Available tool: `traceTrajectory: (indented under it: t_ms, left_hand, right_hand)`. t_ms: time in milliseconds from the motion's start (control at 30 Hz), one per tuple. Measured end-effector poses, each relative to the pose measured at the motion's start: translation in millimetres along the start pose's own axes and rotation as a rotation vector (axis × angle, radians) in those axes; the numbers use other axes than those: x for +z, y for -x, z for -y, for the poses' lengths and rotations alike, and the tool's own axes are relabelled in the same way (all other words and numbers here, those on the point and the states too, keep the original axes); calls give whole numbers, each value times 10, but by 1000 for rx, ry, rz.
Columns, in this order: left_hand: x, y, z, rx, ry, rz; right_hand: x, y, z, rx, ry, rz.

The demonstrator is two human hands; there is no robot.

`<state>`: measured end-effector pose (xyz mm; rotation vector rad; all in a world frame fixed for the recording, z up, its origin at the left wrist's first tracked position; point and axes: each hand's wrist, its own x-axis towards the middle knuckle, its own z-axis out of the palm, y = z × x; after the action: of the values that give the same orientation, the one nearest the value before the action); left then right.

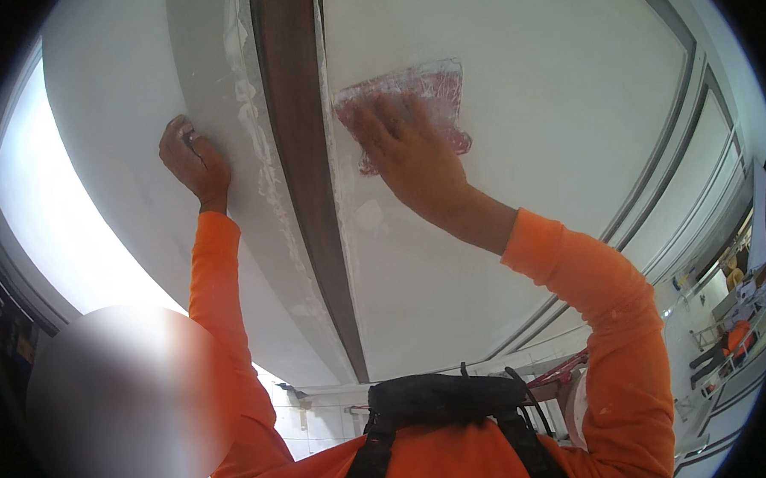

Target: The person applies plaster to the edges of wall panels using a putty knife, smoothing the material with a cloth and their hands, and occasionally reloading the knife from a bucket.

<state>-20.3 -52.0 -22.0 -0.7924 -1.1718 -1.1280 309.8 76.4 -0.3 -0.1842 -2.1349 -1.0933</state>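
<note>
Overhead, you reach both arms up in bright orange sleeves to a smooth white ceiling [547, 86]. At far left a blurred oval patch hides the lower corner, and beside it a pale, glaring band of light washes out all detail. Your left hand [193, 160] rests against the white surface, its fingers curled together; whether they pinch anything small is hard to make out. Just to its right a dark brown strip [302, 157] runs up the ceiling, edged on both sides with rough, lumpy white filler [254, 125]. Right of the strip, your right hand [405, 148] presses flat on a sheet of reddish sandpaper [432, 87], fingers spread apart over it; the sheet looks grainy, dusted white, with a ragged lower edge, and your palm covers much of it. Below, black harness straps [445, 399] cross your orange shirt. At far right, curved ceiling mouldings bend toward small, unclear shapes.
</note>
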Motion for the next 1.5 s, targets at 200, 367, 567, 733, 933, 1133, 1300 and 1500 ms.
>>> traceTrajectory:
  t_ms: [200, 367, 567, 733, 933, 1133, 1300, 1500]
  left_hand:
    - [-29, 33, 30, -19, 2, 4]
    - [-39, 21, 32, -43, 5, 15]
    - [-23, -1, -25, -41, 55, -14]
    - [-33, 15, -75, -54, 25, 23]
    - [-55, 7, -23, -129, 35, 39]
    - [-53, 74, 55, -87, 37, 48]
    - [-60, 1, -58, -16, 15, 32]
    - [-12, -13, -15, -27, 35, 5]
  right_hand:
    - [-196, 199, 191, -155, 15, 229]
    - [-74, 61, 33, -8, 19, 49]
    - [266, 85, 205, 25, -5, 56]
    - [286, 482, 478, 13, -235, 113]
    - [-191, 484, 339, 85, -326, 201]
    - [-194, -135, -187, 534, -359, -113]
    - [33, -293, 717, 602, -388, -37]
    - [8, -638, 1258, 747, -913, -184]
